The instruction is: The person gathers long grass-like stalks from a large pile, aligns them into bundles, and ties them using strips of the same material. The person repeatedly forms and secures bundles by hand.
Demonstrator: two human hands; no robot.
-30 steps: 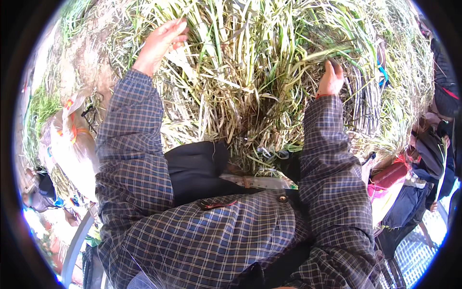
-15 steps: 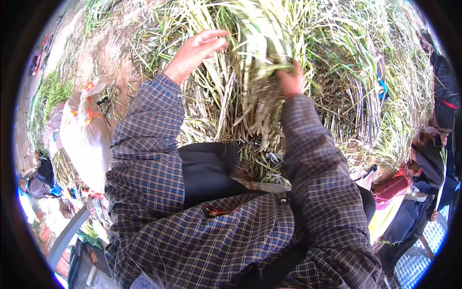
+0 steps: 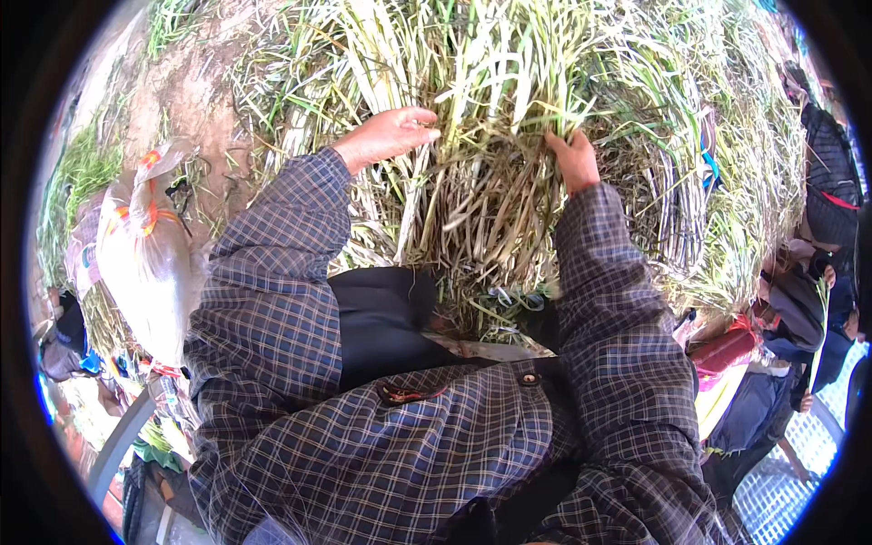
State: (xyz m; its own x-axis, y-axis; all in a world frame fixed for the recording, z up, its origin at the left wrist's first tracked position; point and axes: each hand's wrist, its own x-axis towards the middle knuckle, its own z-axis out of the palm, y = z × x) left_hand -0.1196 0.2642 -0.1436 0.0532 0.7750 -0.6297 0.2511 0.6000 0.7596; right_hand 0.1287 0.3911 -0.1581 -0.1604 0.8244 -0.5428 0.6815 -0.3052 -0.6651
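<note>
Between left hand (image 3: 383, 139), right hand (image 3: 575, 163) (bare): stalks (image 3: 490, 195).

You can't make out all the fingers of your right grip (image 3: 574, 162), partly hidden at the stalks (image 3: 490, 195), nor tell whether your left grip (image 3: 386, 138) touches any. The upper edge cuts off the leafy tops. Glare washes out the white sack (image 3: 143, 282), your checked jacket (image 3: 445, 436) covers some black cloth (image 3: 381, 309), and the rim crops a person (image 3: 831, 168) at right.

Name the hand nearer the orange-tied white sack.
Left. The left hand is to the right of the white sack; the right hand is farther right, beyond the left hand.
</note>
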